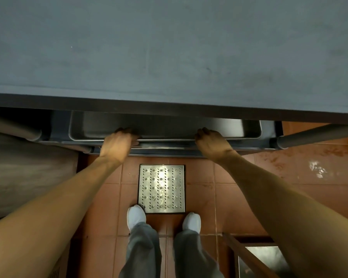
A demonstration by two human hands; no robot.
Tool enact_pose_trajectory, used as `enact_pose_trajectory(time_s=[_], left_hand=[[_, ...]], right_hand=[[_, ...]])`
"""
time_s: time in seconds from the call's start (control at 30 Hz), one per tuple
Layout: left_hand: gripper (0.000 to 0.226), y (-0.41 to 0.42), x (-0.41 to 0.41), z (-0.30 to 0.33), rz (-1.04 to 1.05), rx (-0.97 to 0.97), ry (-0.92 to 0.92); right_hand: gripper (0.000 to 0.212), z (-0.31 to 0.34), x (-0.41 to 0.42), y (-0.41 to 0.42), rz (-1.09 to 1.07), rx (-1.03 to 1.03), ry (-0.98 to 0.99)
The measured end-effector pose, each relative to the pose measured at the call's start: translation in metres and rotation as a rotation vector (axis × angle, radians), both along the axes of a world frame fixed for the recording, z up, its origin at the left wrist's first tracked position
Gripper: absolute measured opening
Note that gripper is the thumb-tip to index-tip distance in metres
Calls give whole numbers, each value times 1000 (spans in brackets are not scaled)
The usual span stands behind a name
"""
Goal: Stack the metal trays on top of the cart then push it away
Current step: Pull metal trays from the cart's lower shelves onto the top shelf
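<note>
A deep metal tray [249, 128] sits on the cart's lower shelf, mostly hidden under the cart's flat grey top [169, 53]. My left hand [118, 144] grips the tray's near rim left of centre, fingers curled over the edge. My right hand [212, 143] grips the same rim towards the right. Both arms reach straight forward and down. Nothing lies on the cart's top. Whether more trays sit beneath this one I cannot tell.
Cart handle tubes stick out at left [14, 128] and right [317, 136]. A steel floor drain grate [162, 188] lies in the red tiles just ahead of my white shoes [136, 216]. A steel surface [24, 173] stands at left, and a framed metal object [263, 261] at bottom right.
</note>
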State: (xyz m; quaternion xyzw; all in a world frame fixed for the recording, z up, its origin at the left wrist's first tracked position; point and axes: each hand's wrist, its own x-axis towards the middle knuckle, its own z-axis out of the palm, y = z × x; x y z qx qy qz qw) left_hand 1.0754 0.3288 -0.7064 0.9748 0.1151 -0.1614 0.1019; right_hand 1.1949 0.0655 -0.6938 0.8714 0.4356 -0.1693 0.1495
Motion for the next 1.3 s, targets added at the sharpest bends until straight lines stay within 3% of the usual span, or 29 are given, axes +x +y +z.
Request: enact_pose_trajectory(time_s=[0.27,0.4,0.47,0.57,0.93,1.3], left_hand=[[25,1,-14,59,-110,134,-141],[15,15,-28,105,-187,42,-235],[13,14,-36,125,-207,10,-261],[10,15,-52,150,-221,-50,-289],[21,2,-140,259,-362,-52,-108],[31,-58,-244,391,-303,-12,-175]], right_hand=[[29,55,-27,-9,-40,176,-95],[21,92,-48,-3,-254,317,-83],[26,108,-56,-1,-273,320,-61],[18,134,-75,0,-247,354,-67],[20,244,-184,-39,-274,323,23],[31,384,-265,-105,-181,389,52]])
